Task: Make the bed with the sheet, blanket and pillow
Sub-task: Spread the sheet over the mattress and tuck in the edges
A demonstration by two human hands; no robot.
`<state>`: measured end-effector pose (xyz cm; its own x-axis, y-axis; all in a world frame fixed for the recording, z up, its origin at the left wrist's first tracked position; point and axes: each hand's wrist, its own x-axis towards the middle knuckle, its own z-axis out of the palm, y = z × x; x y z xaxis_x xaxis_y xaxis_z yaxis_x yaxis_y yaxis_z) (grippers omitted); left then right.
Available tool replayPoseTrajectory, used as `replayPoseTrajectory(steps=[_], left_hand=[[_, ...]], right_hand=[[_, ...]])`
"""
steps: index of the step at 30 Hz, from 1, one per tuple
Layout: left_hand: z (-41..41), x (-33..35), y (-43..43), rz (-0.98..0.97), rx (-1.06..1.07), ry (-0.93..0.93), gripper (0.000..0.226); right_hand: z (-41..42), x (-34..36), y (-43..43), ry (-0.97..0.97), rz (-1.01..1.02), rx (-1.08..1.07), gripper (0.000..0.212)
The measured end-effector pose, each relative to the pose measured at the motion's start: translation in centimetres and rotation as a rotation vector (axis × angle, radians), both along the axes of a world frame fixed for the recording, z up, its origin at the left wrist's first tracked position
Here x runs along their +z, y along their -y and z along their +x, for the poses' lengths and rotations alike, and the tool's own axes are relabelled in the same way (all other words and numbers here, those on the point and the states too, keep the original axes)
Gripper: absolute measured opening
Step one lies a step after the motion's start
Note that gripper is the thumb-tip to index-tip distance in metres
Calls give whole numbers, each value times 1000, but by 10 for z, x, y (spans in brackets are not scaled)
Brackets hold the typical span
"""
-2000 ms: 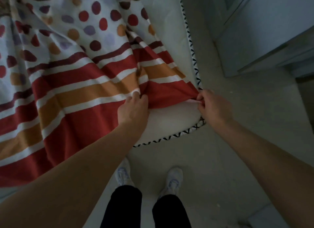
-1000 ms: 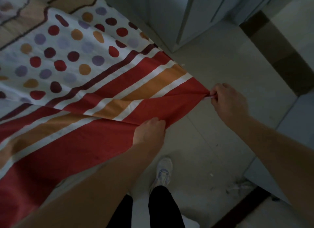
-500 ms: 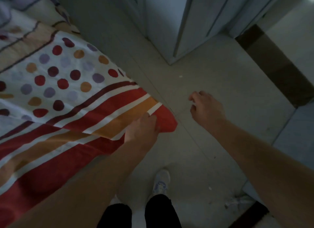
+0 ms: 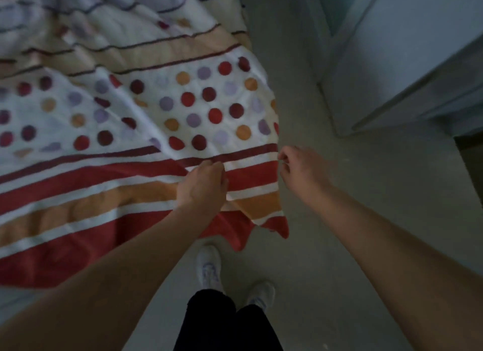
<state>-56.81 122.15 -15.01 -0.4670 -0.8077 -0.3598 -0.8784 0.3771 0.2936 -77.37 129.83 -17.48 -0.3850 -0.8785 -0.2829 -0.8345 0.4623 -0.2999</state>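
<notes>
L hand [image 4: 202, 186] grips sheet [image 4: 104, 193] at the striped band, fingers curled into a raised fold. R hand [image 4: 300, 171] is just beside it at the sheet's side edge, fingers loosely curled; cannot tell if it pinches fabric. Sheet spreads wrinkled up and to L of both hands. Its red corner hangs below L hand, over floor [image 4: 366, 193]. Shoes [image 4: 209, 267] and black trousers [image 4: 222, 324] are below the grip. White cabinet [image 4: 405, 63] is well apart, beyond R hand.

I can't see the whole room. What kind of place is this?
Probably a bedroom: a dotted, red-and-orange striped cloth sheet lies spread wide with its corner hanging towards the pale smooth floor, and a pale cabinet stands close by.
</notes>
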Motion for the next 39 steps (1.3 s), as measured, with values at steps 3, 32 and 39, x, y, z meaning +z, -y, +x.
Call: replayPoseTrajectory(steps=[3,32,39], left_hand=[[54,-3,10,-7,97,19,14],[264,-48,-2,4,47,-36,16],[310,-47,-27,123,70,83,15]], right_hand=[[47,3,29,34,-72,120,13],[265,-43,17,59,-3,293,5],[311,-36,-6,182,181,406,7]])
